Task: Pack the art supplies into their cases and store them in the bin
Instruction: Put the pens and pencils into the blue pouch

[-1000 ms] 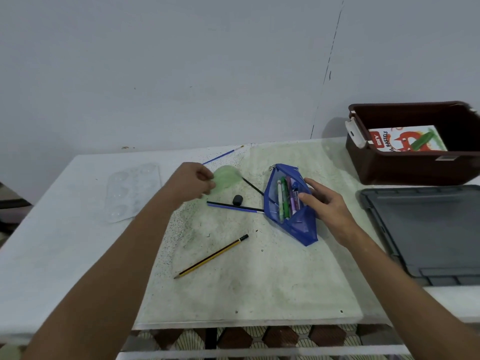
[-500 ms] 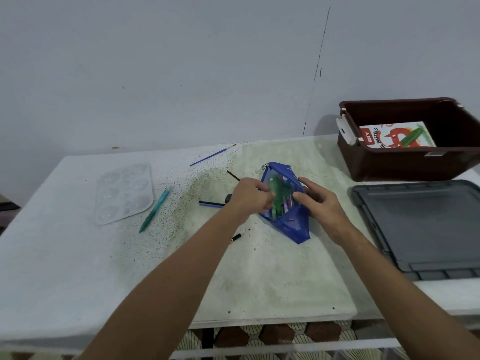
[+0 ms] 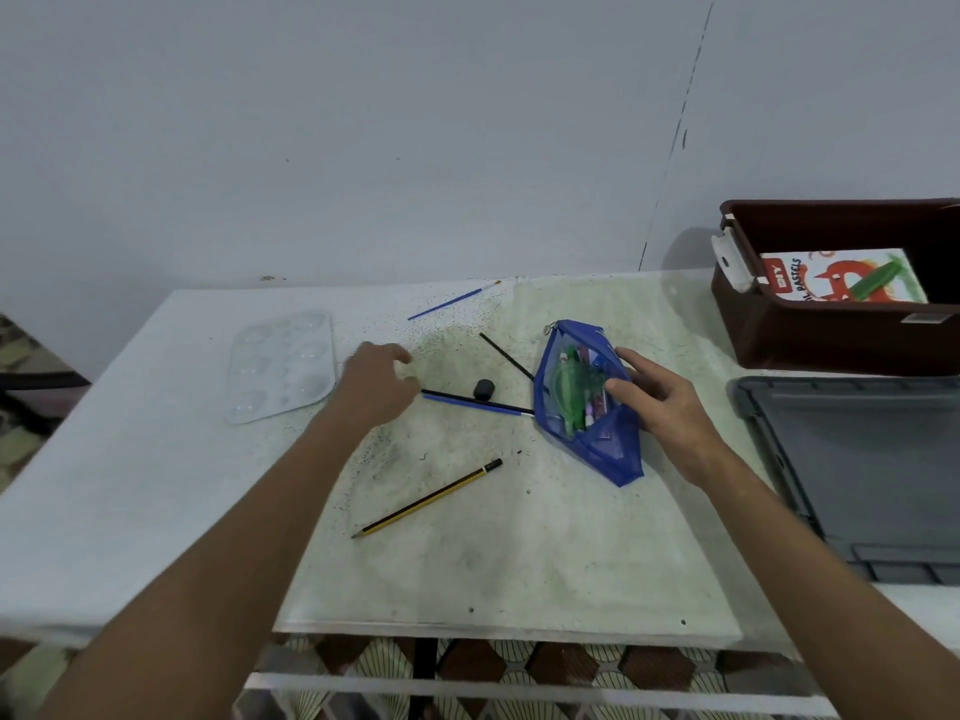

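Inside the brown bin at far right lies a box reading "PASTELS". Mid-bench, the right hand grips the open blue pencil case; the left hand, blurred, fingers loosely curled, hovers beside two brushes.

A white tabletop stands against a plain grey wall, with a speckled pale-green mat spread over its middle. Below the front edge, a patterned tile floor shows.
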